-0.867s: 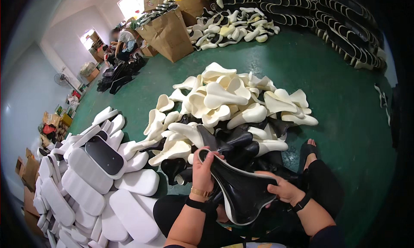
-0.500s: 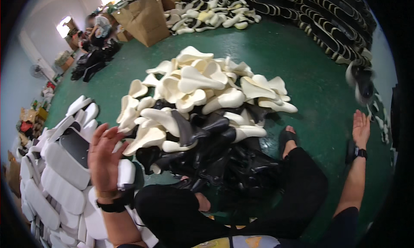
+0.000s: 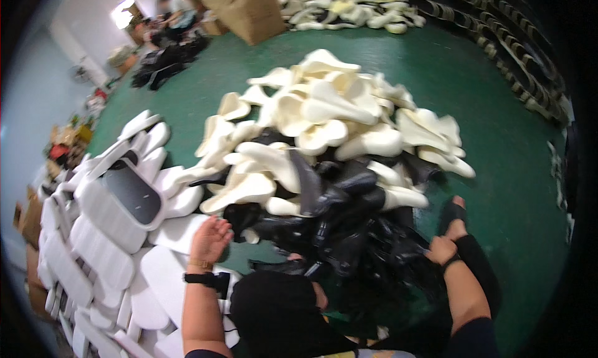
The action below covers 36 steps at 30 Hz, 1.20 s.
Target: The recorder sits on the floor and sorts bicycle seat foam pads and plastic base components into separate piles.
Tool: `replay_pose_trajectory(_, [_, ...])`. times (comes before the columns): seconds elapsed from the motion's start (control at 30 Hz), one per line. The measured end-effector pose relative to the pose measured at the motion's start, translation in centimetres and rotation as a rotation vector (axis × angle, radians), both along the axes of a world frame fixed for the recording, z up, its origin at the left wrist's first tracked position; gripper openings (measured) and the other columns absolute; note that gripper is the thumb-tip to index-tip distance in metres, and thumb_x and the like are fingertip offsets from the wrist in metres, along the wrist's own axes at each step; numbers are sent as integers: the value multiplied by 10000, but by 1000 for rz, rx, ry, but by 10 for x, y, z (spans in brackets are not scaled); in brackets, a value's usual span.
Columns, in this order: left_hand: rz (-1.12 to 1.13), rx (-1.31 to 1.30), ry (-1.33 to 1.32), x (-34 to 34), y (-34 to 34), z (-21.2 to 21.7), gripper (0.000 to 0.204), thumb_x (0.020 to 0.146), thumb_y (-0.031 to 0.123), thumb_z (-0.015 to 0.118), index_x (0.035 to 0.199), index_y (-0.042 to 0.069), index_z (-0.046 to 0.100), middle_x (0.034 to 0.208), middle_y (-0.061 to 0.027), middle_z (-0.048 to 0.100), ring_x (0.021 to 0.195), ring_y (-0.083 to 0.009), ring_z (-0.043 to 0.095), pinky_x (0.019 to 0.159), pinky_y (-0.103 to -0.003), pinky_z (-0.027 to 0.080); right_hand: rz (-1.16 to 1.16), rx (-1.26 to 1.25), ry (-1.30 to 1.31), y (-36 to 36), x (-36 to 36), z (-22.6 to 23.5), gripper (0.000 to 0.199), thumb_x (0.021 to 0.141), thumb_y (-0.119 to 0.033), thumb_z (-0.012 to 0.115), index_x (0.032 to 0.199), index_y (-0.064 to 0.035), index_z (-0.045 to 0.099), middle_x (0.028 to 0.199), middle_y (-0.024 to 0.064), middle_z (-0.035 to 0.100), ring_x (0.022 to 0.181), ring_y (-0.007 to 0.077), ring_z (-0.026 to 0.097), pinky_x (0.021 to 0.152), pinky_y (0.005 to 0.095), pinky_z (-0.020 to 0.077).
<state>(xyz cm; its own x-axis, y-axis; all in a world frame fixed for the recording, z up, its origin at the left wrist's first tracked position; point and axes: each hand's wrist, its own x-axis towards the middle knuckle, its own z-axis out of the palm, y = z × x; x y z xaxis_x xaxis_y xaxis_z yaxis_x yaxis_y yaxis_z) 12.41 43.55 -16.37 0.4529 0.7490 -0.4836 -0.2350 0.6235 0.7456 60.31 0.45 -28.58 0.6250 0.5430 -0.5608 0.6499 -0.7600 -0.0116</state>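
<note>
seated on a green floor (image 3: pixel 498 190) between piles. left hand (image 3: pixel 210 238) empty, fingers spread, above the white pads (image 3: pixel 118 233). right hand (image 3: pixel 441 249) curled into the black seat shells (image 3: pixel 349 233); grip unclear. cream seats (image 3: pixel 324 115) piled beyond, mostly untouched; plenty left, apparently.

a brown cardboard box (image 3: pixel 252 12) stands at the far edge of the green floor (image 3: pixel 486 103); black curved parts (image 3: pixel 498 34) line its right edge.
</note>
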Motion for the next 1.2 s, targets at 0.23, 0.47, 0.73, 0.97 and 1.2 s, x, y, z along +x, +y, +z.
replay_pose_trajectory(0.23, [401,-62,424,6,54,-94,376,903,212,630,1201,48,469,1181,-130,536,1033,-259,560,862,-499,486,28,-258,-258,-36,18,26,595,634,-266,811,1159,-50,631,1126,160,616,1132,335,565,967,429,445])
replay_pose_trajectory(0.47, [271,-166,449,15,108,-132,327,833,419,709,1047,203,587,821,40,568,589,-92,468,497,-271,334,344,77,295,10,-1,30,235,614,-228,695,831,-156,750,840,83,711,788,292,680,734,393,539])
replay_pose_trajectory(0.73, [98,404,396,100,70,-48,458,793,325,787,1122,142,526,854,23,585,601,-58,479,456,-202,377,-149,800,483,95,-26,35,387,729,-151,716,1091,-35,642,1034,166,651,853,283,671,780,351,536])
replay_pose_trajectory(0.97, [286,705,254,82,53,73,445,895,508,631,1029,86,584,789,11,598,569,-59,500,467,-201,373,-265,340,376,20,-43,-48,653,772,-412,736,1256,-7,568,1191,236,609,1127,378,577,982,429,448])
replay_pose_trajectory(1.2, [271,766,-190,96,-31,208,755,856,741,453,1033,20,593,826,-65,628,734,-171,611,630,-265,514,-173,359,127,4,-111,-27,434,846,-334,682,1178,-58,640,1108,192,636,1141,388,536,1003,440,430])
